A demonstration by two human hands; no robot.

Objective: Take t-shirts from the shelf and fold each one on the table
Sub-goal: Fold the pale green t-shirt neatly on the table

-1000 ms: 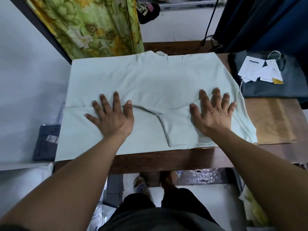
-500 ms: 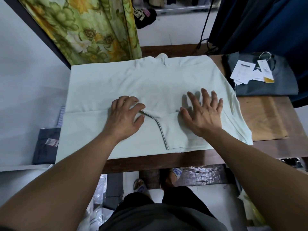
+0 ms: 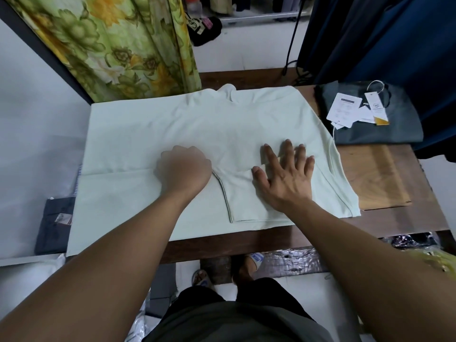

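Left hand [image 3: 183, 172] fisted on pale mint cotton t-shirt [image 3: 197, 134], grip unclear; right hand [image 3: 286, 174] flat at 3 o'clock. Risk: tug skews fold, drags shirt off wooden counter [image 3: 385, 178].

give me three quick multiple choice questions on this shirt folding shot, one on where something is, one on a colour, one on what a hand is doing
1. Where does the folded grey garment lie?
A far right of the table
B on the floor
C under the pale shirt

2. What colour is the t-shirt being folded?
A red
B pale mint green
C black

3. How is the right hand placed?
A clenched in the air
B gripping a tag
C flat, fingers spread on the shirt

Answers: 1 A, it sits by the table's far right edge; 2 B, the cloth is light green; 3 C, palm down on the fabric.
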